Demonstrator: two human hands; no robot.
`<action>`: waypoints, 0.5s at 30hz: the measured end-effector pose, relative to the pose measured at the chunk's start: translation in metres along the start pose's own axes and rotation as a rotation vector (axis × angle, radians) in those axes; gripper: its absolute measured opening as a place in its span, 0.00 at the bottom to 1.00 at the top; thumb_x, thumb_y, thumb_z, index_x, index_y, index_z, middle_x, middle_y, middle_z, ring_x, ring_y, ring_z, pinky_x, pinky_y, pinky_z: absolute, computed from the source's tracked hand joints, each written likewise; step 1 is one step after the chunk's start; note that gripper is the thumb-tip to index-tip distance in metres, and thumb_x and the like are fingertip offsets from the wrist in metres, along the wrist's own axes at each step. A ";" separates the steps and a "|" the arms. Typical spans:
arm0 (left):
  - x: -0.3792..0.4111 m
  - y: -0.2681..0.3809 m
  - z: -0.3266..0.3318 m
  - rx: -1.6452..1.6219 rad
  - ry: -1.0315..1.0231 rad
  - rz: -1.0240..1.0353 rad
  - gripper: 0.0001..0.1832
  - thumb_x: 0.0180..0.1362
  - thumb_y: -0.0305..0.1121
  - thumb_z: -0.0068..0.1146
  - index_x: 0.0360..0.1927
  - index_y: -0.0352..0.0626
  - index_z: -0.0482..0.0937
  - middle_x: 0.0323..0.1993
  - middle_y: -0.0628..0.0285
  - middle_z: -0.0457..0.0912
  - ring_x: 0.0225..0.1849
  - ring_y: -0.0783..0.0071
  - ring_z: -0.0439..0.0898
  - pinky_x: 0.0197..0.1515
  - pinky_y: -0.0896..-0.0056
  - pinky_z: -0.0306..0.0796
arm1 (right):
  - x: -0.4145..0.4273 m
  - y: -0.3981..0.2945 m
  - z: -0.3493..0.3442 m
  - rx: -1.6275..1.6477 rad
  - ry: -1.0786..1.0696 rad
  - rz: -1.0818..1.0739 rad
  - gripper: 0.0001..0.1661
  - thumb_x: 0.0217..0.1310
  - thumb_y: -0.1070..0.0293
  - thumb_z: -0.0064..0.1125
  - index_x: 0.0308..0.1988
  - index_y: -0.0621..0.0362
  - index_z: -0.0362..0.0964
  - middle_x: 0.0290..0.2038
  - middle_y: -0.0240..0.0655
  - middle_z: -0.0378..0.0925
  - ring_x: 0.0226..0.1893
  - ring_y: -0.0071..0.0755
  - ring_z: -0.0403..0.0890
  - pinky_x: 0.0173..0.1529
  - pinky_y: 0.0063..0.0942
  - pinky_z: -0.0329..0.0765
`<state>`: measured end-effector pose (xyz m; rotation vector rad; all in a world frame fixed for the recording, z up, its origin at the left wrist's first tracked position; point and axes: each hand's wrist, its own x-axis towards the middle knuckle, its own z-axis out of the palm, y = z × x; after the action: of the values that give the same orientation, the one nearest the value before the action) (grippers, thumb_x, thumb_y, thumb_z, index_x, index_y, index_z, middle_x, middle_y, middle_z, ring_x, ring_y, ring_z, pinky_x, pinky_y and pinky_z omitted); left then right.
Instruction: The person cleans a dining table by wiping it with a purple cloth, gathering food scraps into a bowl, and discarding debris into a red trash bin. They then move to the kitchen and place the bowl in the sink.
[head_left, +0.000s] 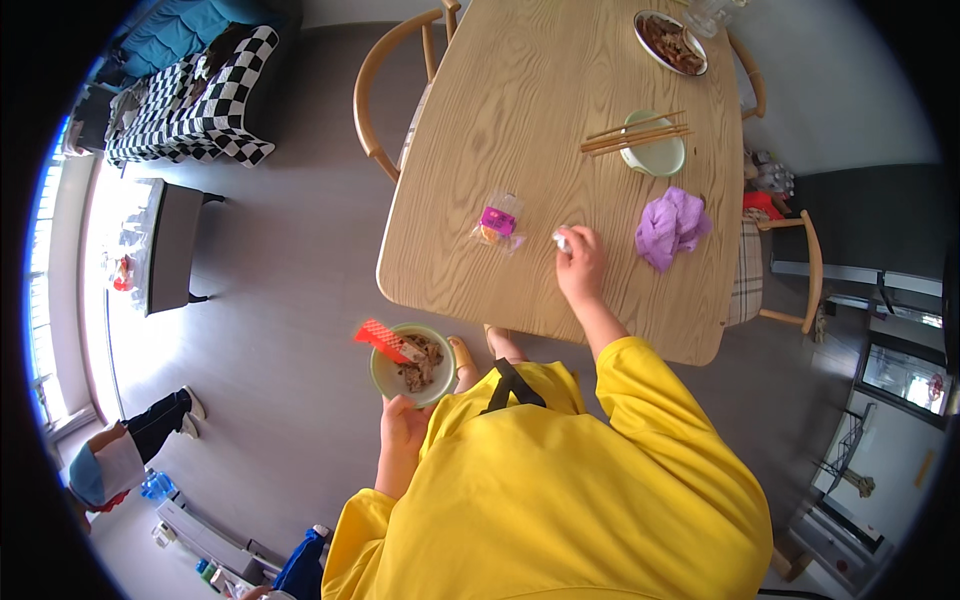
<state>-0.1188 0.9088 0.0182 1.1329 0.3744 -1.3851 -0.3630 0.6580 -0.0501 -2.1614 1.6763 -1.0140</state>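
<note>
My left hand (405, 427) grips the near rim of a pale green bowl (385, 381), held out past the table's front edge. Scraps of food or bones (421, 367) lie in that bowl, along with a red and white wrapper (384, 341) that sticks up over its rim. Above the tabletop, my right hand (582, 266) pinches a small crumpled white piece (561, 241), perhaps tissue. Left of this hand lies a clear plastic packet (498, 222) with a purple label. A crumpled purple cloth (670, 227) rests to its right.
Several chopsticks (634, 138) lie across a green bowl (660, 161) on the wooden table (517, 112). Farther back are a plate of food (671, 43) and a glass container (709, 15). Chairs (365, 90) flank the table. A person (124, 457) stands at lower left.
</note>
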 end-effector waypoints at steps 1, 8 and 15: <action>0.003 -0.004 -0.005 -0.010 -0.011 -0.028 0.34 0.42 0.19 0.41 0.58 0.50 0.58 0.56 0.56 0.65 0.56 0.57 0.67 0.53 0.51 0.68 | -0.012 -0.010 0.003 0.029 -0.033 0.004 0.18 0.38 0.81 0.56 0.36 0.55 0.72 0.35 0.36 0.71 0.38 0.44 0.71 0.41 0.37 0.70; 0.017 -0.016 -0.009 0.068 -0.128 -0.165 0.37 0.43 0.18 0.38 0.61 0.53 0.55 0.58 0.58 0.62 0.58 0.57 0.65 0.55 0.49 0.66 | -0.077 -0.068 0.006 0.275 -0.209 -0.106 0.18 0.37 0.82 0.54 0.34 0.54 0.73 0.33 0.33 0.72 0.37 0.41 0.73 0.38 0.35 0.72; 0.011 -0.008 -0.003 0.119 -0.192 -0.184 0.37 0.43 0.18 0.37 0.62 0.52 0.54 0.58 0.57 0.62 0.59 0.57 0.65 0.57 0.52 0.65 | -0.012 0.011 0.004 -0.042 0.177 0.110 0.14 0.39 0.82 0.55 0.33 0.58 0.72 0.33 0.39 0.72 0.36 0.46 0.74 0.38 0.35 0.72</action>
<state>-0.1225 0.9066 0.0045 1.0708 0.2653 -1.6817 -0.3705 0.6649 -0.0638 -2.0301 1.8884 -1.1783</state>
